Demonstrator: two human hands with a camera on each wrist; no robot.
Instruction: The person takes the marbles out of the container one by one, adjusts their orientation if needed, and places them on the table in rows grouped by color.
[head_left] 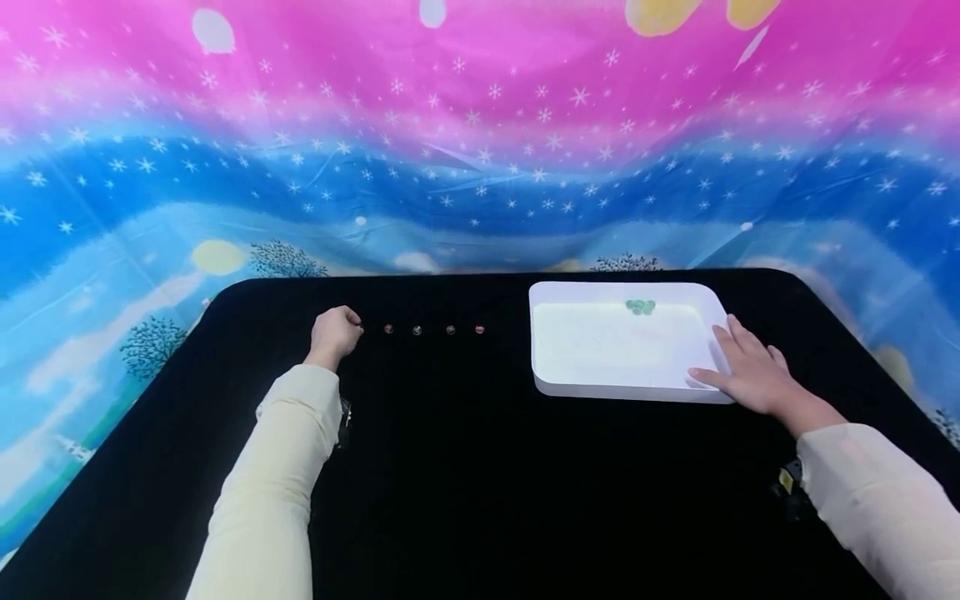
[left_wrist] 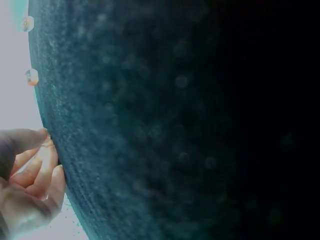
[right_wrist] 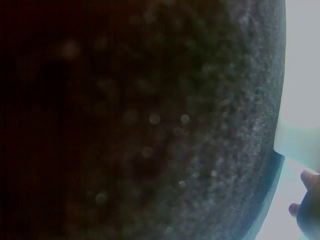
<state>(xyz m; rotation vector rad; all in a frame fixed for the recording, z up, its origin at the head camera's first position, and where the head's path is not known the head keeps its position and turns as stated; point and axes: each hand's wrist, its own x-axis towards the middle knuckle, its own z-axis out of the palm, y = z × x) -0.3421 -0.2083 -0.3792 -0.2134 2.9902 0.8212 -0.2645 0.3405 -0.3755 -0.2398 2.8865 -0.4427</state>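
Note:
My left hand [head_left: 336,335] is at the left end of a row of small glass marbles, its thumb and fingertips pinching one marble [head_left: 361,330]. In the left wrist view, the fingers [left_wrist: 44,172] mostly cover that marble. To its right lie a brownish marble [head_left: 388,329], a clear one [head_left: 417,331], another brownish one [head_left: 451,330] and a red one [head_left: 480,330]. My right hand [head_left: 753,372] rests on the right side of a white tray [head_left: 630,392], fingers spread along the rim and thumb over the front corner. Several green marbles [head_left: 641,307] sit together at the tray's back.
A black cloth [head_left: 465,492] covers the table beneath the marbles and tray. Behind its far edge hangs a pink and blue backdrop [head_left: 480,167] with snowflakes and trees.

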